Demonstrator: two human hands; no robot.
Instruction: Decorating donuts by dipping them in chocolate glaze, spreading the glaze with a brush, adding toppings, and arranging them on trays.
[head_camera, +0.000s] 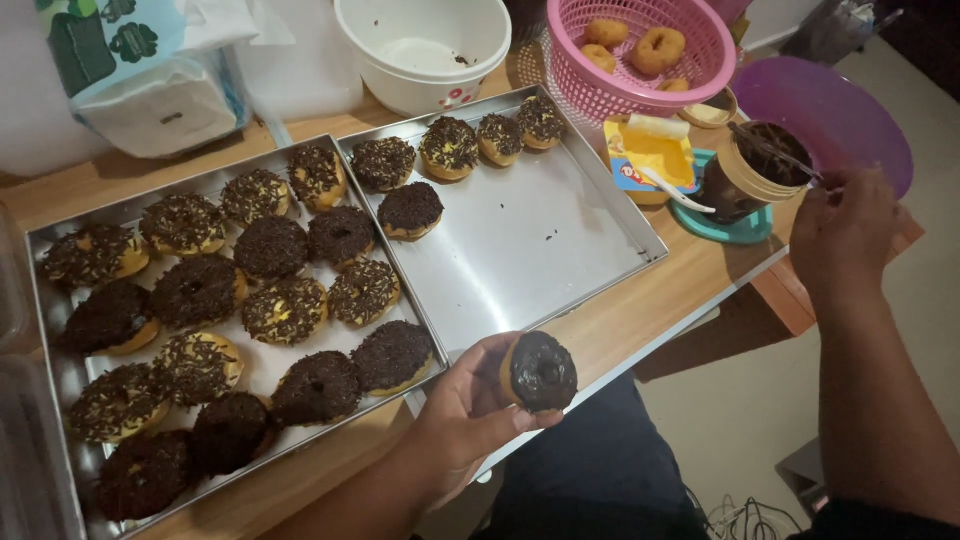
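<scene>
- You are holding a chocolate-glazed doughnut (540, 371) in your left hand (470, 410), fingers clamped around its sides, glazed face turned up. It is hanging just off the table edge (640, 310), below the near corner of the right-hand steel tray (540, 250).
- Your right hand (845, 235) is reaching to the brown tub of chocolate (745, 170), fingers pinched together on the thin handle of a utensil (775, 152) that is lying across the tub's mouth.
- The doughnut in hand is carrying glaze only; no sprinkles are showing on it. Judgement: you are working at the coating stage, with the piece not yet finished.
- The left tray (60, 240) is standing nearly full of topped doughnuts (270, 310). The right-hand tray is holding only five, along its far edge and left side, with much bare metal showing.
- A pink basket (690, 60) behind is holding plain doughnuts (655, 45). An opened yellow carton (650, 150) with a white spoon is lying beside the tub, and a white bowl (420, 50) is standing behind the trays.
- Judgement: the next move is calling for a level grip on the doughnut so that wet glaze is not running, and for touching only its bare sides.
</scene>
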